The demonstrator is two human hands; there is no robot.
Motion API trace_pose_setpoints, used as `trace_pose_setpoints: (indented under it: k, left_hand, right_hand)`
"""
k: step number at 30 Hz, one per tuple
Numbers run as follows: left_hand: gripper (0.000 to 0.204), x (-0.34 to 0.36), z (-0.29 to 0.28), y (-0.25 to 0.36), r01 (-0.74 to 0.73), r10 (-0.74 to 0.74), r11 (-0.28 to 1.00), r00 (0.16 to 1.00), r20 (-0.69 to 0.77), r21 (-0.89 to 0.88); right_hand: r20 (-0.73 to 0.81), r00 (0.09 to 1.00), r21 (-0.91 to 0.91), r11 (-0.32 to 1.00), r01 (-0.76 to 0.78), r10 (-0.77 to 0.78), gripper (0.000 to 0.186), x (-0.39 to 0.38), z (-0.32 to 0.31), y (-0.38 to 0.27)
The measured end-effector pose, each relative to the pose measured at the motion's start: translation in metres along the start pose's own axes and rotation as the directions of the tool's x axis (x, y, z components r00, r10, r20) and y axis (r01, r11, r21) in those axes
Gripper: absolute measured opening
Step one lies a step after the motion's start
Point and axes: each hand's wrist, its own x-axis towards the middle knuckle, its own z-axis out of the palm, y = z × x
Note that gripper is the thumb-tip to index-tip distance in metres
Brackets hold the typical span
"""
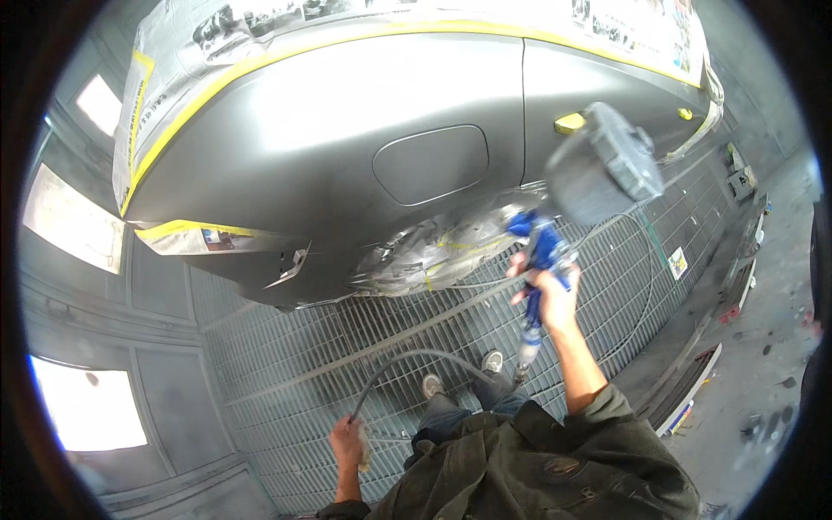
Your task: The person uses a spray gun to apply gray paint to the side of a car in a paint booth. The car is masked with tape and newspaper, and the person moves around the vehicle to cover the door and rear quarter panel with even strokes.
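Blue spray gun (pixel 542 251) beside masked grey car panel (pixel 347 130), above grated floor (pixel 364 347).

Place: a vehicle paint-spray booth in a body shop.
Floor: grey steel grating floor (pixel 364 347) running under the car.
Walls: pale grey panelled booth walls (pixel 165 286) with bright inset light panels (pixel 74 221).
Vehicle: matt grey primed car body (pixel 347 130), its windows covered in newspaper masking (pixel 225 35) edged with yellow tape (pixel 217 82).
Wheel: wrapped in clear plastic sheeting (pixel 433 247).
Equipment: blue spray gun (pixel 542 251) with grey air hose (pixel 416 360).
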Motion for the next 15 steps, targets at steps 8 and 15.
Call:
trace_pose_setpoints:
  k: [8, 15]
  left_hand:
    - [0.026, 0.0, -0.028, -0.047, 0.112, -0.111, 0.994, 0.99, -0.083, 0.007]
    - [0.033, -0.004, 0.053, 0.062, 0.03, -0.032, 0.999, 0.977, 0.21, 0.011]
  right_hand:
    - [0.374, 0.927, 0.212, 0.97, -0.121, 0.033, 0.038, 0.006, 0.006, 0.004]
    - [-0.434, 0.888, -0.115, 0.987, 0.109, -0.149, 0.029, 0.027, -0.12, -0.04]
